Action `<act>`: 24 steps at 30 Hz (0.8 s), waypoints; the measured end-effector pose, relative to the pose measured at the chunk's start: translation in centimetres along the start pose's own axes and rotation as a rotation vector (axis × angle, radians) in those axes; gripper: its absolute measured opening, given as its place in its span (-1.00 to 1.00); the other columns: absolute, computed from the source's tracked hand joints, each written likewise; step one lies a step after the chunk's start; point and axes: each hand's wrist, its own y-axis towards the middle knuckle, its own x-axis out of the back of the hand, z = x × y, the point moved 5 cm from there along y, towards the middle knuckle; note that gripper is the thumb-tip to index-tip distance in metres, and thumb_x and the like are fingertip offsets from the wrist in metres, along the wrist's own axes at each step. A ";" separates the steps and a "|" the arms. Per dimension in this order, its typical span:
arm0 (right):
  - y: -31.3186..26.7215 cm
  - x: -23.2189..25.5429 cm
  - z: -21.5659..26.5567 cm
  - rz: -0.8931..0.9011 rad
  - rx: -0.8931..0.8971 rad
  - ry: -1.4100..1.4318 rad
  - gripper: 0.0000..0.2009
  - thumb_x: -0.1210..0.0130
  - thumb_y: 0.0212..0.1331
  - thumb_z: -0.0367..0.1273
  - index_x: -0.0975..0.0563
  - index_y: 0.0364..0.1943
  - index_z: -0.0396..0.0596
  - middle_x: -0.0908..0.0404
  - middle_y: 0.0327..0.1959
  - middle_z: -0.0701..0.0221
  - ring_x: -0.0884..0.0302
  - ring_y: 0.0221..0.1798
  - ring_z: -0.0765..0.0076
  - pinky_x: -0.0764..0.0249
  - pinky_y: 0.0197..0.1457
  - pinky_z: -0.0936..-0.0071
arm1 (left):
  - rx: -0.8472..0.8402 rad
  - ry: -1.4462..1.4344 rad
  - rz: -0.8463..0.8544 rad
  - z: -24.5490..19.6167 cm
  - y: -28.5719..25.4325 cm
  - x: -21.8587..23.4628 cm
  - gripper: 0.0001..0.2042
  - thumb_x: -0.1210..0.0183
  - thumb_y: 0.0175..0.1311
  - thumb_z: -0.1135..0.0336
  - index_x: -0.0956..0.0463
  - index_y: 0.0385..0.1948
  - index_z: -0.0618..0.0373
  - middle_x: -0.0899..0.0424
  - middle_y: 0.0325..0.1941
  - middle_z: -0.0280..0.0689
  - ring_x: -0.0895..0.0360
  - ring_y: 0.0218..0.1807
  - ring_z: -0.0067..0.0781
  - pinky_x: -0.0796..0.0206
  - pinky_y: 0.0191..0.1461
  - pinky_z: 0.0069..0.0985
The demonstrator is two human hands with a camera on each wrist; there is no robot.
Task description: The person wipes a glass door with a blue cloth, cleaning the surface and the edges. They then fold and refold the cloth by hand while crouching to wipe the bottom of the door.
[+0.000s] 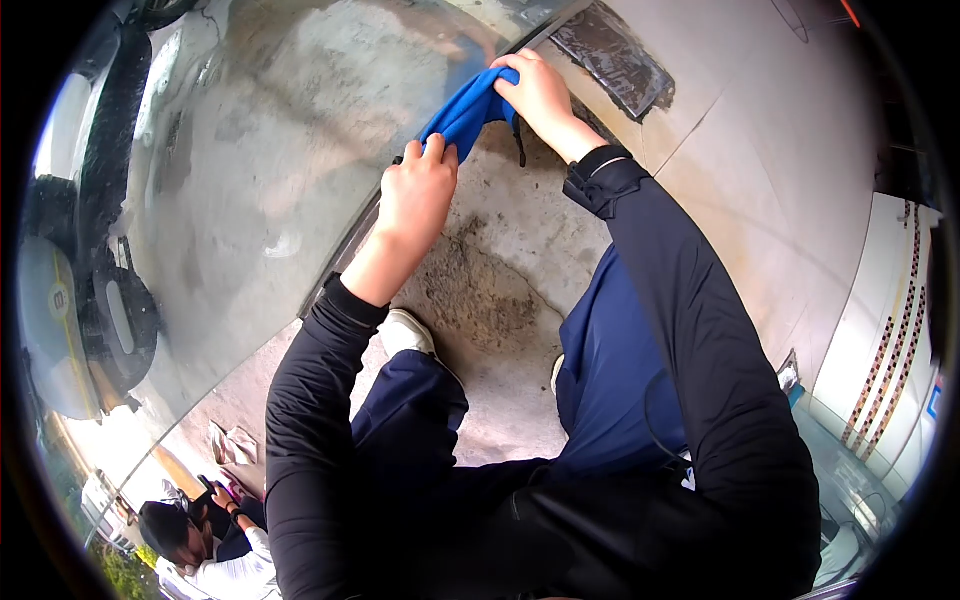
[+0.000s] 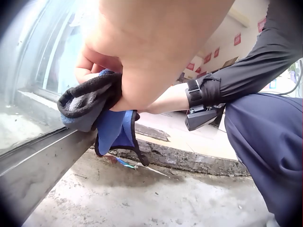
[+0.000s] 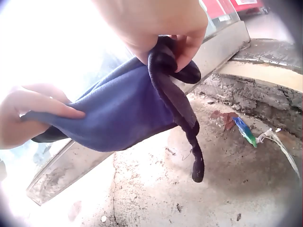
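Here, left hand (image 1: 418, 195) pinched one end of blue cloth (image 1: 465, 115), right hand (image 1: 540, 95) gripped the other; cloth hung slack between both grips, dark edging dangling below the right one. Glass pane (image 1: 270, 130) sat just beside the grips, its metal frame (image 2: 45, 172) under the left.

A glass pane (image 1: 260, 150) above a metal rail (image 2: 42, 175) is blocking one side. Before the pane, open space is stretching over the concrete floor (image 1: 500, 410), a raised step (image 2: 189, 161) rising near the pane's far end.
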 end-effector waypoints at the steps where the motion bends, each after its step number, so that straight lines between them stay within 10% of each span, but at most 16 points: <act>1: -0.2 -0.4 0.3 0.006 0.005 -0.001 -0.77 -0.26 0.17 -0.30 -0.72 -0.09 0.05 -0.67 -0.10 0.32 -0.67 -0.02 0.05 -0.57 0.04 0.22 | 0.014 0.009 0.047 0.1 -0.3 0.6 -0.59 -0.27 0.10 0.49 -0.65 0.06 0.03 -0.53 -0.11 -0.35 -0.61 -0.07 -0.36 -0.65 -0.23 -0.44; 9: -4.2 -3.5 4.8 0.271 0.167 0.096 -0.76 -0.29 0.14 -0.29 -0.74 -0.11 0.01 -0.70 -0.12 0.27 -0.68 -0.02 0.03 -0.58 0.04 0.19 | 0.188 0.166 0.386 0.7 -3.5 2.2 -0.92 -0.31 0.14 0.44 -0.77 -0.40 -0.01 -0.76 -0.18 -0.30 -0.74 -0.06 -0.34 -0.65 -0.14 -0.43; 14: -7.5 -5.9 6.9 0.699 0.393 -0.055 -0.76 -0.30 0.11 -0.27 -0.73 -0.15 -0.01 -0.72 -0.12 0.25 -0.68 0.00 0.00 -0.59 0.05 0.13 | 0.146 0.167 0.675 1.1 -4.7 0.1 -0.88 -0.29 0.20 0.34 -0.80 -0.31 -0.06 -0.81 -0.18 -0.34 -0.76 -0.05 -0.29 -0.60 -0.14 -0.45; 18: -4.0 -2.4 4.1 0.429 0.299 -0.015 -0.76 -0.25 0.09 -0.33 -0.68 -0.14 -0.02 -0.68 -0.17 0.24 -0.66 -0.02 -0.02 -0.58 0.04 0.07 | 0.105 0.154 0.372 -0.5 -3.4 0.4 -0.92 -0.34 0.10 0.42 -0.75 -0.38 0.03 -0.70 -0.09 -0.32 -0.71 -0.04 -0.31 -0.64 -0.14 -0.42; 24: -0.3 1.4 -2.6 0.028 0.033 0.158 -0.77 -0.28 0.14 -0.32 -0.71 -0.11 0.02 -0.64 -0.14 0.23 -0.64 -0.01 0.00 -0.56 0.10 0.19 | -0.058 0.245 -0.067 -0.4 0.4 -0.2 -0.60 -0.23 0.23 0.37 -0.60 0.14 0.14 -0.59 0.18 -0.31 -0.57 -0.05 -0.41 -0.52 -0.23 -0.48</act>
